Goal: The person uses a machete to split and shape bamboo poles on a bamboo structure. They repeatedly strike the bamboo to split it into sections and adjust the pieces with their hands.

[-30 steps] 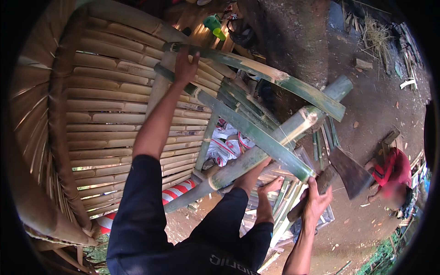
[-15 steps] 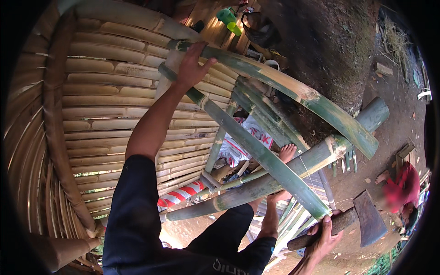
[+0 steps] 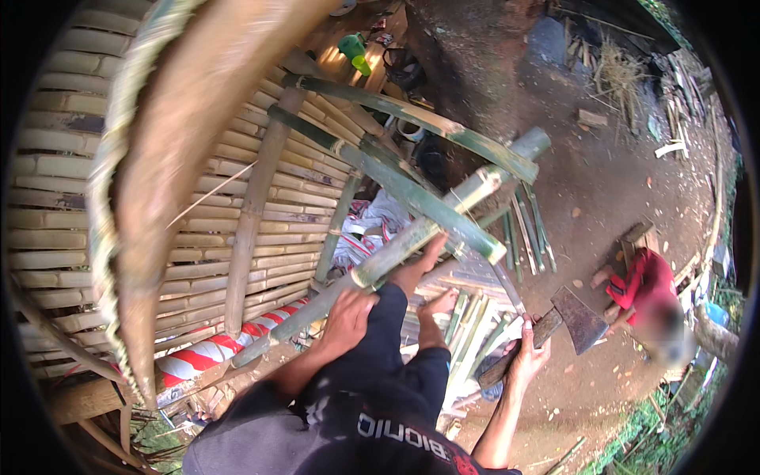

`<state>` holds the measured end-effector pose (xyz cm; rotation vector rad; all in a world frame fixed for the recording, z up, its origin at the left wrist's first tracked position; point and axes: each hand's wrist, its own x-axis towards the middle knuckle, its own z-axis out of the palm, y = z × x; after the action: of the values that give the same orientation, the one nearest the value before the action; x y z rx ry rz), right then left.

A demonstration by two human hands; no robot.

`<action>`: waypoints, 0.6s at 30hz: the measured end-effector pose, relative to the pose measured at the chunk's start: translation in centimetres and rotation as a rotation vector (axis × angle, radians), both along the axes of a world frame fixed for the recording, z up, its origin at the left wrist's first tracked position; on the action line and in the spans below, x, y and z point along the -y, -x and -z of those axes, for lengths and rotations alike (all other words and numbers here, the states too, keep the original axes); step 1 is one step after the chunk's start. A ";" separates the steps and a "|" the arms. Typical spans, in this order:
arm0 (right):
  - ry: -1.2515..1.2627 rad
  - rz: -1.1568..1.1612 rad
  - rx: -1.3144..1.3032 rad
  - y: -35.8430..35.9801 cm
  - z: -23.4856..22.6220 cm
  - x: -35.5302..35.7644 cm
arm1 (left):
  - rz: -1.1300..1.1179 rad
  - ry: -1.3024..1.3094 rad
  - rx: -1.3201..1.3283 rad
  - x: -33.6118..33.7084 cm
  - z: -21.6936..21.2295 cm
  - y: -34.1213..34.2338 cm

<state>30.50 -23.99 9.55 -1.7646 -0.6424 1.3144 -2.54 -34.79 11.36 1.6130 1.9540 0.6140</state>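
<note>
Brown dirt (image 3: 586, 214) beyond round green bamboo pole (image 3: 396, 247). R hand (image 3: 529, 360) grips wood-handled steel axe (image 3: 580, 318); L hand (image 3: 346, 321) nr pole, grip unclear.

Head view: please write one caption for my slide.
Right hand holding an axe, left hand near a bamboo pole.

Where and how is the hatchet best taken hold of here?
Probably by its wooden handle, coming from the wearer's side, fingers wrapped across it. The handle slants down-left toward the wearer, while the broad metal blade sits at the far end. The right hand holds the handle.
</note>
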 end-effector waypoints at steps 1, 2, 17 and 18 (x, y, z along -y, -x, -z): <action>0.020 0.001 0.003 -1.4 -1.5 1.7 | -0.128 0.096 -0.051 5.4 0.0 -0.8; 0.044 -0.004 0.041 -2.8 -3.2 3.1 | -0.274 0.370 -0.042 11.9 0.9 -0.3; 0.085 -0.018 0.110 -7.9 -13.6 13.1 | -0.400 0.535 0.831 12.1 0.3 -2.7; 0.068 -0.015 0.090 -7.6 -14.1 13.2 | -0.383 0.506 0.720 12.5 1.4 -3.0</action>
<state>38.14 -37.19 23.62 -1.8865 -0.6690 1.2868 0.49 -47.30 9.99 0.5904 1.6656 0.6542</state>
